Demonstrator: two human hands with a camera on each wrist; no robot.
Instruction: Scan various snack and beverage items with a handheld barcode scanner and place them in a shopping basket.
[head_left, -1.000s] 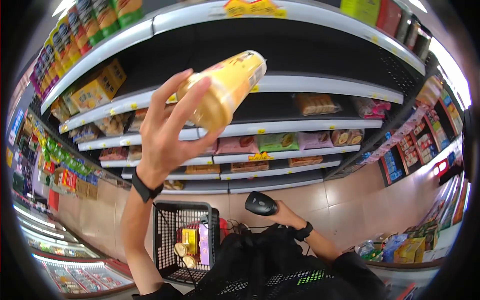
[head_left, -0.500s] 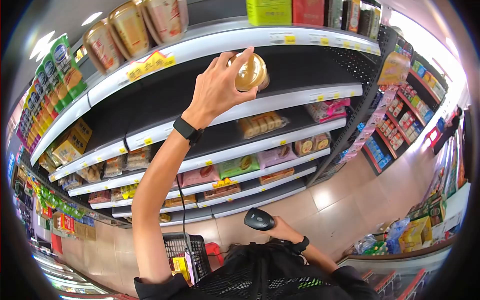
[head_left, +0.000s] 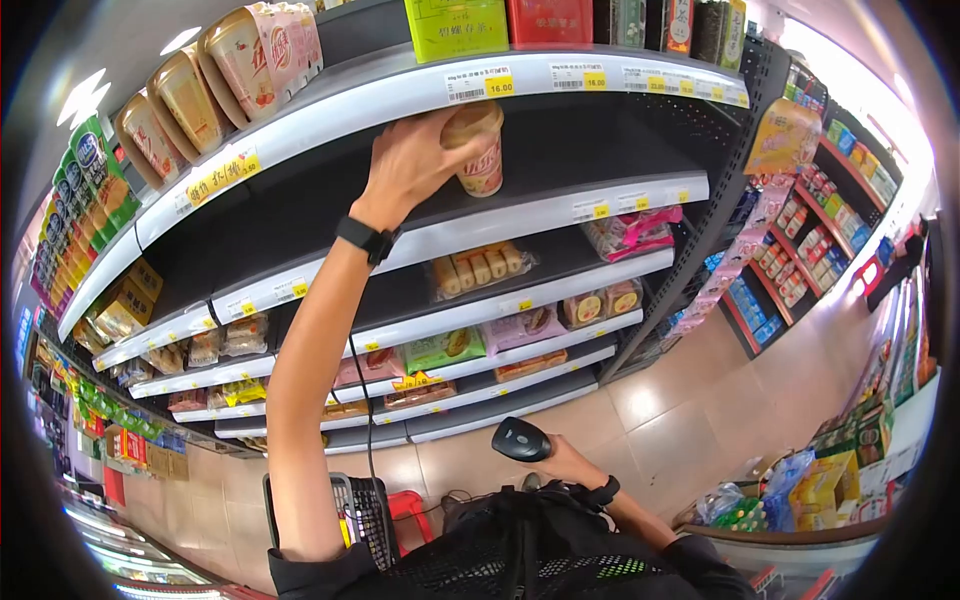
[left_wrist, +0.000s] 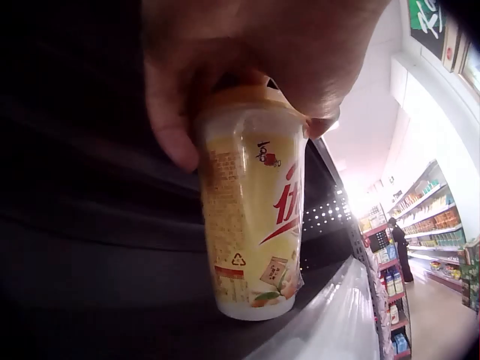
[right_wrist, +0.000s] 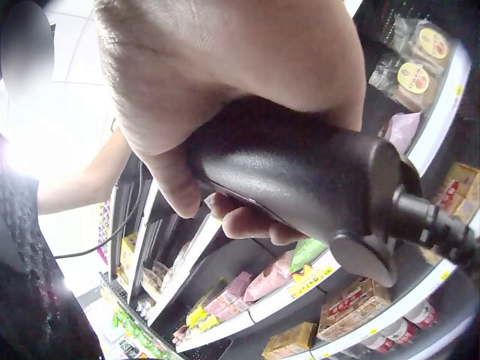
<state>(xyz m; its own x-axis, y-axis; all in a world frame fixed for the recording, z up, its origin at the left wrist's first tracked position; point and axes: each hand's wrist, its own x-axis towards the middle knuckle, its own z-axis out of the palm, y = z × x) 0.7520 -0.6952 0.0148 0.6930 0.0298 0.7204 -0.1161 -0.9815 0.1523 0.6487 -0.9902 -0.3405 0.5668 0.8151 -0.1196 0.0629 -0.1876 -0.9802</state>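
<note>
In the head view my left hand [head_left: 412,160] grips a yellow cup [head_left: 482,150] near its lid, upright over the bare dark shelf [head_left: 560,150] below the top ledge. The left wrist view shows the same cup [left_wrist: 255,217] with red lettering, fingers round its top; whether its base touches the shelf I cannot tell. Low at the centre, my right hand [head_left: 568,462] holds a black scanner [head_left: 521,440]. In the right wrist view the fingers curl round the scanner's handle [right_wrist: 292,165], with a cable at its end.
Similar cups [head_left: 185,100] and tea boxes [head_left: 458,28] stand on the top shelf. Packaged pastries [head_left: 482,268] lie on lower shelves. A black basket [head_left: 362,510] and a red stool [head_left: 408,515] are on the floor below. A thin cable hangs beside the left forearm.
My left hand has brought the cup from a tilted position in front of the shelves to upright at the shelf. The head view has shifted, and the right hand still holds the scanner.
</note>
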